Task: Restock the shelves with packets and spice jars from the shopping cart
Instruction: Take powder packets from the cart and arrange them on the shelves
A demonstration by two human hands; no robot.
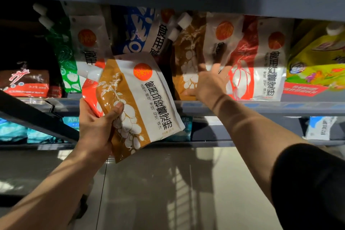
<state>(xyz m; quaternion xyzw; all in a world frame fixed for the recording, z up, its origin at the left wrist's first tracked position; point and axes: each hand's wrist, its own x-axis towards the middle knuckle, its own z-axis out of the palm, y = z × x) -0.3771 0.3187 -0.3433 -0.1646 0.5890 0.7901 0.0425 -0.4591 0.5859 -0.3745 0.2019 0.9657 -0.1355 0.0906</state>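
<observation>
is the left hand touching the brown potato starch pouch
Touching. The head view shows the left hand gripping the brown pouch, thumb pressed across its front.

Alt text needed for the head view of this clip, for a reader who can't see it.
The left hand grips a brown-and-white spouted starch pouch, with a red-orange pouch behind it, below a grey shelf. The right hand, fingers spread, reaches among standing pouches, touching a matching brown pouch beside a red-and-white pouch.
</observation>
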